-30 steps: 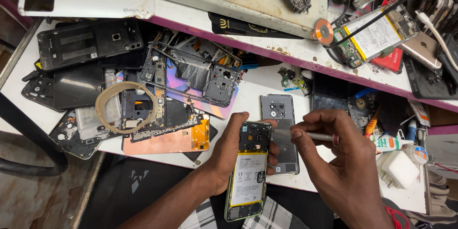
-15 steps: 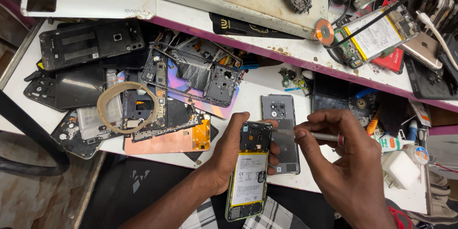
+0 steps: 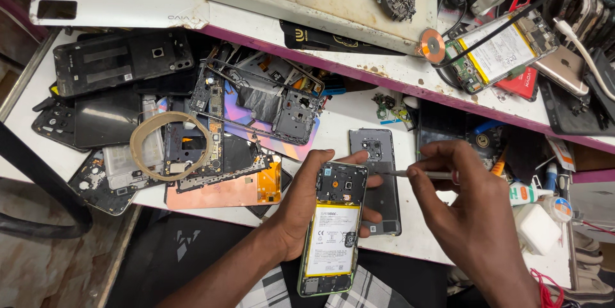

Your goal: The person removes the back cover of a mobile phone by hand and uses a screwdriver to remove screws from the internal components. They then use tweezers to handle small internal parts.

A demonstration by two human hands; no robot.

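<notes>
White laminate with a purple edge makes up the cluttered work surface [image 3: 359, 132] we lean over, its left half buried under black plastic phone back covers and frames [image 3: 118, 61]. Among that heap lies an orange-pink iridescent rear panel [image 3: 221, 192], and just left of it a loop of tan tape [image 3: 168, 146]. Far right, on the raised shelf, sits an opened phone with a white battery [image 3: 496, 48]. Near the middle, our left hand [image 3: 307, 202] is wrapped around an opened smartphone with a white battery and green rim [image 3: 333, 231], held upright over the near edge. Just behind it a grey phone back cover [image 3: 378, 180] lies flat on the surface. Our right hand [image 3: 467, 218] pinches a thin metal tool [image 3: 416, 173], its tip just at the smartphone's upper right edge.
</notes>
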